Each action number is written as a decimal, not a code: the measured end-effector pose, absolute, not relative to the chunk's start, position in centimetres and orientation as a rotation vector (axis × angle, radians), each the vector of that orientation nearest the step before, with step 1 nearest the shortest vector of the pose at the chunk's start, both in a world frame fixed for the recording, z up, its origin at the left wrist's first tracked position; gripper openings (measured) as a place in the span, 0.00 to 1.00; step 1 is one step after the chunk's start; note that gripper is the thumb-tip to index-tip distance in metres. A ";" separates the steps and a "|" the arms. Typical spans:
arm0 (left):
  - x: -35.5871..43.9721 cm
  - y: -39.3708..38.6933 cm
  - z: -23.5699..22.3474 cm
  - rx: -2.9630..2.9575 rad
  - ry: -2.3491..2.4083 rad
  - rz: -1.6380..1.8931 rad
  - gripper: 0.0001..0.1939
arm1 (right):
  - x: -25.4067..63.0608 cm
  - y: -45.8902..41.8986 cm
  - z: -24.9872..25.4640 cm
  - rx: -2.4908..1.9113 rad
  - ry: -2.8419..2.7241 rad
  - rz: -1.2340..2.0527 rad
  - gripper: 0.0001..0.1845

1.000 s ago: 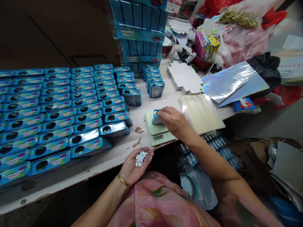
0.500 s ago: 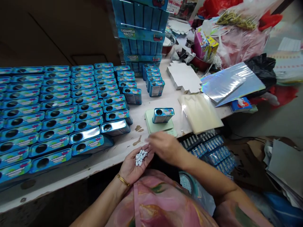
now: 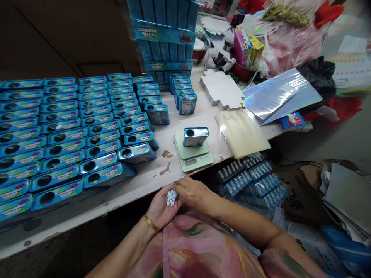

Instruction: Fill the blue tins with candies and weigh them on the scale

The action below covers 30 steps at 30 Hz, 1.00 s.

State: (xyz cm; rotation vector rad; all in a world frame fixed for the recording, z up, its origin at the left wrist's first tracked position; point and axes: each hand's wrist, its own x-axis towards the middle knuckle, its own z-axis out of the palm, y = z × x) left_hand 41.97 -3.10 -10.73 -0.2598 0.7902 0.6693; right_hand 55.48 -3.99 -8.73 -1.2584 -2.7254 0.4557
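Note:
My left hand (image 3: 159, 207) is palm up and cupped around a small heap of pale blue candies (image 3: 171, 198). Against its edge, my right hand (image 3: 198, 194) has its fingers drawn together beside the candies; whether anything is between the fingertips is hidden. Just beyond both hands sits a pale green digital scale (image 3: 186, 153), its display too small to read. One blue tin (image 3: 196, 141) stands upright on the scale's platform, with a round dark hole in its top. Rows of similar blue tins (image 3: 62, 193) fill the left of the table.
Stacked blue display boxes (image 3: 162, 36) rise at the back. A stack of white cut card (image 3: 222, 88), clear plastic sleeves (image 3: 243, 133) and shiny film sheets (image 3: 278, 94) lie to the right. Packed trays (image 3: 252, 179) are below the table edge (image 3: 116, 205).
My right hand has let go of the tin on the scale and come back to my left palm. The candies in the palm are now bunched closer together. The view has shifted slightly.

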 end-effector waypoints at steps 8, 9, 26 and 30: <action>41.9 -2.4 -10.2 -0.257 0.765 0.726 0.10 | 56.8 -2.3 -7.1 -1.134 -2.416 0.404 0.08; 41.9 -2.2 -10.0 -0.240 0.770 0.731 0.10 | 57.3 -1.5 -6.2 -1.153 -2.329 0.378 0.08; 41.1 -2.0 -10.0 -0.237 0.795 0.711 0.11 | 57.4 1.4 -2.3 -1.063 -2.333 0.344 0.10; 40.4 -2.1 -10.3 -0.243 0.805 0.702 0.10 | 59.7 1.4 -3.1 -1.330 -2.098 0.263 0.14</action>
